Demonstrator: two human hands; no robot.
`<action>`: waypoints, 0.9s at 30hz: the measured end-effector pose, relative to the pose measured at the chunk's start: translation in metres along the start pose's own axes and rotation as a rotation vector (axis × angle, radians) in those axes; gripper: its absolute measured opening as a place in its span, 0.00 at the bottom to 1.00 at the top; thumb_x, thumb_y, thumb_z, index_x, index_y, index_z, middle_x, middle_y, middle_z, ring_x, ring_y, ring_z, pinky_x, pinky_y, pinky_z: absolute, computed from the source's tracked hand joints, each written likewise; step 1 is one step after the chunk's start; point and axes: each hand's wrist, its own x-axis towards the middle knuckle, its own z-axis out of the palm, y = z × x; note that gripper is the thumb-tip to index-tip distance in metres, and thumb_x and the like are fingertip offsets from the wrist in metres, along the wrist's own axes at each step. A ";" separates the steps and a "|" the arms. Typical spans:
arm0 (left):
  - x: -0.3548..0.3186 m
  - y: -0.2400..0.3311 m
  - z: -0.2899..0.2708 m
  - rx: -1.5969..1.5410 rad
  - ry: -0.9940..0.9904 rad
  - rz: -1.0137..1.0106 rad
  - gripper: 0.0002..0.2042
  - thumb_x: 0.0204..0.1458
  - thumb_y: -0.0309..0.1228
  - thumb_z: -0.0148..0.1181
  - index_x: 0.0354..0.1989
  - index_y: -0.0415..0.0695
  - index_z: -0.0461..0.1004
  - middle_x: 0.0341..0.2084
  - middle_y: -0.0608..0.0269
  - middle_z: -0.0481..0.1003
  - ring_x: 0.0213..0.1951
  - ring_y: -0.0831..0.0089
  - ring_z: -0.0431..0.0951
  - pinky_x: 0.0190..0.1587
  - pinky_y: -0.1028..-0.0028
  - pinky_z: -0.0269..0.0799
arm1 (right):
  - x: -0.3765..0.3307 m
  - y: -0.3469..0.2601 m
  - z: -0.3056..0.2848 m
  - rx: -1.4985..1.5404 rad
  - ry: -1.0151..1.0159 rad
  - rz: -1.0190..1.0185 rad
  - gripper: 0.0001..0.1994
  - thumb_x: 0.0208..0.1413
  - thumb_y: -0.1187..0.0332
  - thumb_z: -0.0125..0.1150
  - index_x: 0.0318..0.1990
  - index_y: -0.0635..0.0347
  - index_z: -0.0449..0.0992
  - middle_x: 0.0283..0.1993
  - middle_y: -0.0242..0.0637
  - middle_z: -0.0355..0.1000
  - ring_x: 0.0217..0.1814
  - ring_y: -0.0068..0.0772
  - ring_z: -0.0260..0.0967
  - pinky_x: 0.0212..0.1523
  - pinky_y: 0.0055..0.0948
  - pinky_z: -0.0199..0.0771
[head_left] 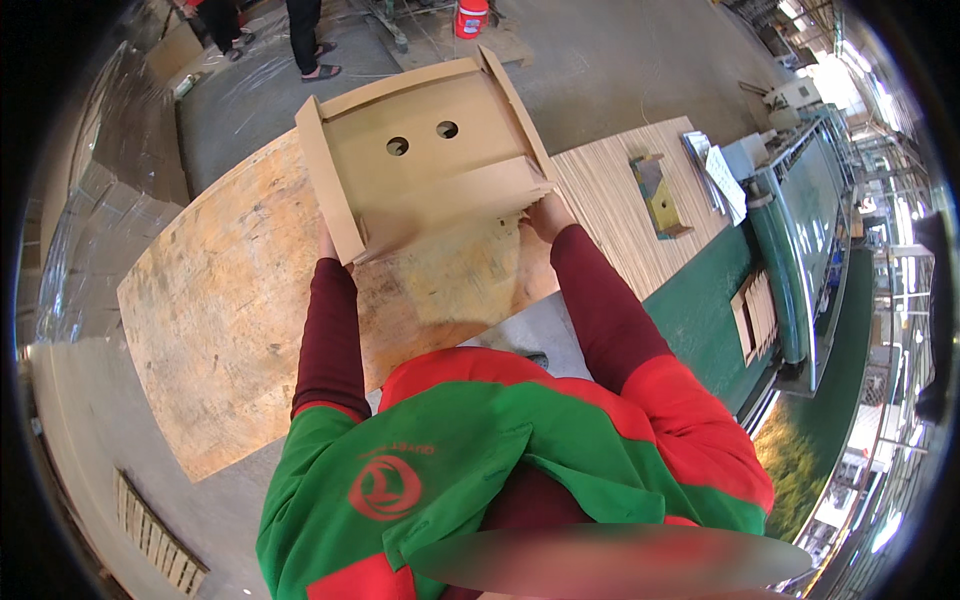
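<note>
A shallow brown cardboard box with raised side walls and two round holes is tilted up in front of me, over the wooden tabletop. My left hand grips its near left corner, most of the fingers hidden behind the side wall. At the near right corner, my right hand is closed on the edge, beside a flap with a ragged, toothed end. The near flap bends inward and looks smeared by motion.
Right of the tabletop lies a ribbed stack of sheets bearing a yellow-green block and papers. A green conveyor with cardboard pieces runs beyond. Wrapped cartons stand left; people's legs and a red bucket are ahead.
</note>
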 end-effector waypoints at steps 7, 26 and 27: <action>0.015 -0.043 -0.036 0.026 -0.080 -0.036 0.36 0.58 0.59 0.34 0.62 0.39 0.59 0.58 0.55 0.66 0.57 0.63 0.68 0.56 0.67 0.65 | -0.013 0.007 -0.005 0.044 -0.029 -0.001 0.32 0.57 0.39 0.42 0.62 0.48 0.61 0.64 0.34 0.59 0.65 0.38 0.54 0.58 0.52 0.54; -0.027 0.049 0.054 0.112 -0.195 0.351 0.43 0.55 0.67 0.32 0.66 0.39 0.51 0.63 0.58 0.58 0.62 0.61 0.60 0.64 0.67 0.52 | -0.057 -0.067 0.003 -0.011 -0.075 -0.311 0.50 0.52 0.26 0.20 0.70 0.60 0.42 0.74 0.41 0.40 0.75 0.36 0.36 0.70 0.40 0.36; -0.027 0.047 0.046 0.078 -0.118 0.415 0.42 0.55 0.66 0.31 0.67 0.41 0.50 0.65 0.60 0.56 0.64 0.62 0.57 0.65 0.65 0.49 | -0.061 -0.064 0.001 0.031 0.006 -0.333 0.50 0.52 0.25 0.21 0.70 0.60 0.43 0.74 0.41 0.41 0.75 0.36 0.37 0.69 0.40 0.37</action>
